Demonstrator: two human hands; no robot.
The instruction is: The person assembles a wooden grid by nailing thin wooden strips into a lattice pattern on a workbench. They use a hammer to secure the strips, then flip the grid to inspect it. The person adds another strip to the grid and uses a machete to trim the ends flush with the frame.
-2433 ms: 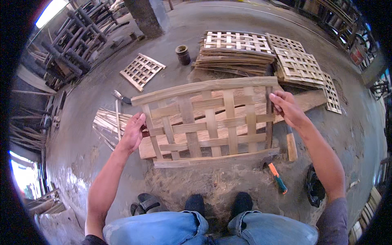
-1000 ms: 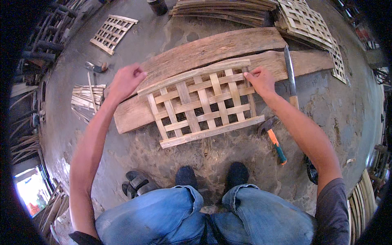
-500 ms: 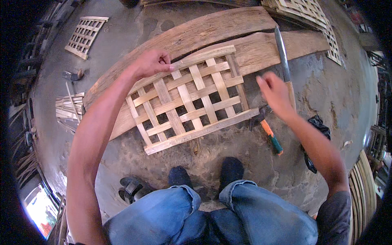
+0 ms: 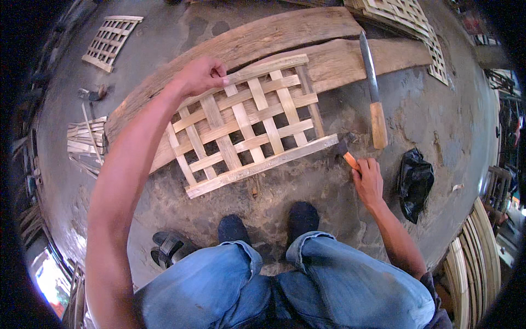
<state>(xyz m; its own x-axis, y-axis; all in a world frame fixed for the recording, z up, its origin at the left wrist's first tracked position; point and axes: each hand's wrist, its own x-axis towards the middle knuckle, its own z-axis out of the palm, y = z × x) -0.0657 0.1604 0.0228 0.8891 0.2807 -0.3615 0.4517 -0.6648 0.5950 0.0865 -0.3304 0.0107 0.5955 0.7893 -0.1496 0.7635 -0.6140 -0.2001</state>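
Note:
A woven panel of flat pale wooden strips lies slanted across two brown planks on the floor. My left hand is at the panel's far rail, thumb and fingers pinched together; whatever is between them is too small or hidden to make out. Off the panel's near right corner lies a hammer with a dark head and an orange handle. My right hand is closed around that handle, hiding its lower part. Beyond the hammer rests a long knife with a wooden handle, its blade tip on the plank.
A black plastic bag lies to the right, near stacked wooden slats. More lattice panels are piled at the far right, and another panel lies far left. Loose strips and sandals are on the left.
My right hand has come down and toward me from beside the panel and taken hold of the hammer's handle. My left hand stays at the far rail. The whole view has shifted slightly.

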